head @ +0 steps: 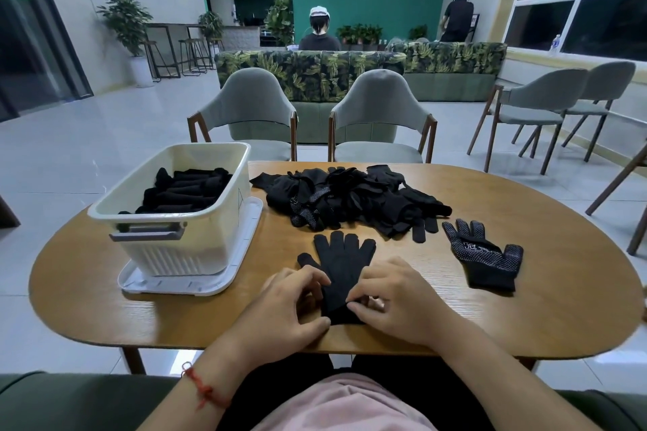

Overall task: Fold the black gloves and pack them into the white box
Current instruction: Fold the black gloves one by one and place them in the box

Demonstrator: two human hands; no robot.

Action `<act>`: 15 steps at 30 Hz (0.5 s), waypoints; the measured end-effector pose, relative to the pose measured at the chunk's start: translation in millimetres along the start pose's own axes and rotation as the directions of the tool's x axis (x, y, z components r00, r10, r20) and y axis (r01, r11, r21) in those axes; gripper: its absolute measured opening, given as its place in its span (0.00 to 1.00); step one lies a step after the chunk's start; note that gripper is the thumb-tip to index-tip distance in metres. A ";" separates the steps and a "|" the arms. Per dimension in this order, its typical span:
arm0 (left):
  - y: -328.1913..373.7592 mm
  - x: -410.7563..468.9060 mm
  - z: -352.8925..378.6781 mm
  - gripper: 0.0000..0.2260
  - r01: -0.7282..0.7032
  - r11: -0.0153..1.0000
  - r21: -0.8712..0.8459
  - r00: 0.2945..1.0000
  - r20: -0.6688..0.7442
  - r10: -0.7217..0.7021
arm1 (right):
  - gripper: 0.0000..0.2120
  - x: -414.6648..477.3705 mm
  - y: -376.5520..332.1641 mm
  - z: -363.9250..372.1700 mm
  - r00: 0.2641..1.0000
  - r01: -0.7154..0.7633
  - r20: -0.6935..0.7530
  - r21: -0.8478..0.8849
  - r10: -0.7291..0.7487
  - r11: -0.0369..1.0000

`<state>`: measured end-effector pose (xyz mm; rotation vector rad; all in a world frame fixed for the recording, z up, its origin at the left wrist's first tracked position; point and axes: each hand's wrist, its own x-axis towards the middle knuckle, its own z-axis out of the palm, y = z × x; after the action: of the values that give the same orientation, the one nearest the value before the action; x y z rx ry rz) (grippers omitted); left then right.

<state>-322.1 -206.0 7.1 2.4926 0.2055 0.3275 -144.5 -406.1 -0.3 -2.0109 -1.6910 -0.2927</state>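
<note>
At lower centre, the left hand (294, 304) and right hand (395, 301) are pinching the cuff of a flat, finger-spread black glove (338, 262).

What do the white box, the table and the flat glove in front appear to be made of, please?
The white box: smooth moulded plastic, judging by its ribbed wall and soft sheen. The table: wood or veneer, satin, with visible grain. The flat glove: matte black knit fabric, probably; it lies limp.

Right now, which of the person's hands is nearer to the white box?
Left. The left hand grips the left edge of the black glove, on the side toward the white box; the right hand grips its right edge, farther away.
</note>
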 end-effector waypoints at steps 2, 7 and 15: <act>-0.3 0.2 0.6 0.22 -0.002 1.000 0.000 1.000 -0.007 0.002 | 0.04 0.4 0.7 1.1 1.000 0.015 -0.025 -0.006 -0.015 1.000; -1.2 1.0 1.3 0.21 -0.010 1.000 -0.006 1.000 -0.017 0.010 | 0.04 0.8 0.4 0.6 0.997 0.064 -0.032 -0.001 -0.064 0.998; -2.9 3.6 3.3 0.14 -0.102 0.995 0.023 0.994 -0.035 0.103 | 0.06 1.2 1.8 1.9 0.995 0.095 -0.033 0.003 -0.095 0.995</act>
<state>-317.9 -204.7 3.5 2.5251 0.0965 0.4154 -142.8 -404.3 -1.8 -1.9155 -1.7685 -0.3519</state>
